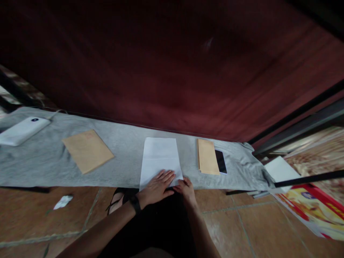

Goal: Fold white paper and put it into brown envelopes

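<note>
A sheet of white paper [160, 152] lies on the grey cloth in front of me, with a faint crease across it. My left hand [158, 186], a dark band on its wrist, rests flat on the lower part of the sheet with its fingers stretched out. At the sheet's lower right corner, my right hand [186, 188] has its fingers bent and pinches the paper's edge. To the right is a stack of brown envelopes [208, 157], and a single brown envelope [88, 151] lies to the left.
A grey cloth [126, 143] covers the narrow bench. A dark phone [220, 162] lies partly under the envelope stack. At the far left is a white device [24, 130] with a cable. A dark red panel [166, 71] rises behind. A colourful box [314, 208] stands on the right.
</note>
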Available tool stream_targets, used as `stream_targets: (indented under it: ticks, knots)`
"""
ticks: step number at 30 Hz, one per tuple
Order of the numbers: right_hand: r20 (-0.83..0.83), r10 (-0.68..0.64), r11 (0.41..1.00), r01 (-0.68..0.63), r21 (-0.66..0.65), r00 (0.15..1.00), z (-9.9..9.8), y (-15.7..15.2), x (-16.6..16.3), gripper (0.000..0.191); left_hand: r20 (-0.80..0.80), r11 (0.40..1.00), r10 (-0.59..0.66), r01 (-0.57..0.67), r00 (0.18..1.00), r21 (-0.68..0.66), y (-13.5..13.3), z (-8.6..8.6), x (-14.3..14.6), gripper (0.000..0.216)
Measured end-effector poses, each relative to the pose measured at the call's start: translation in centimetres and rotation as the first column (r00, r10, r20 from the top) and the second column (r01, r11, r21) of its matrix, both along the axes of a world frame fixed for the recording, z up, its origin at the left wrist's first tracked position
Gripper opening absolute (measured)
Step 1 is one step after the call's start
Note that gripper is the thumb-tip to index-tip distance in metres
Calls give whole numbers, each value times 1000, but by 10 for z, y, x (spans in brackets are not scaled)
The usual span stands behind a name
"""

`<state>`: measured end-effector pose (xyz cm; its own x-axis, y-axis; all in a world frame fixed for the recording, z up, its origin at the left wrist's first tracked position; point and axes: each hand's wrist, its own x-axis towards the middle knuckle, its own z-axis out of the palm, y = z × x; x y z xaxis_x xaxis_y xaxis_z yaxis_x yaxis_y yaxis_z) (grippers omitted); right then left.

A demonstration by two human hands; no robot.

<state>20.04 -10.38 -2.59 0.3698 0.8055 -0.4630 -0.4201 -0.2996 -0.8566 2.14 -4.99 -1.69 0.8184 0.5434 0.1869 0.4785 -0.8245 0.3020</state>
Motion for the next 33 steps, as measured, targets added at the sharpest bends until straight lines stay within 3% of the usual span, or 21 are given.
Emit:
stream_targets:
  ticks: [4, 9, 11, 13, 14, 16, 18, 21, 25, 30, 33]
  knots:
    - [-21, -41, 999, 41, -1, 999, 0, -3, -5, 55, -75, 994, 61, -54, 995, 94, 0, 0, -24, 62]
    - [-6, -34, 999, 35, 40, 999, 0, 0, -12, 55, -137, 986, 92, -70, 986, 154, 17, 14, -41, 69]
    - [82, 9, 999, -12, 36, 997, 1, 1, -12, 51, -150, 988, 103, -84, 983, 128, 22, 17, -42, 67]
    - [304, 43, 998, -51, 20, 952, 4, 0, -7, 44, -156, 992, 102, -90, 982, 84, 24, 17, -42, 63]
    - [456, 43, 998, -58, 19, 889, 6, 0, -3, 40, -154, 994, 100, -92, 983, 64, 24, 16, -42, 59]
    - [732, 11, 997, -63, 44, 681, 12, -1, 5, 35, -135, 995, 99, -96, 986, 28, 23, 14, -43, 51]
    - [871, -5, 989, -125, 77, 491, 18, 2, 9, 35, -103, 996, 89, -91, 991, -13, 22, 11, -40, 59]
    - [924, 42, 942, -324, 90, 379, 24, 18, 0, 41, -53, 990, 131, -134, 990, -52, 28, 9, -27, 61]
    - [965, 119, 853, -522, 21, 232, 21, 51, -30, 47, -66, 952, 305, -306, 950, 0, 45, 4, -3, 55]
    - [989, 133, 843, -519, -145, -59, 4, 70, -49, 48, -70, 922, 382, -376, 921, 92, 61, -10, -2, 58]
    - [984, 104, 848, -505, -163, -142, -5, 69, -42, 50, -39, 902, 420, -413, 907, 128, 62, -15, -13, 58]
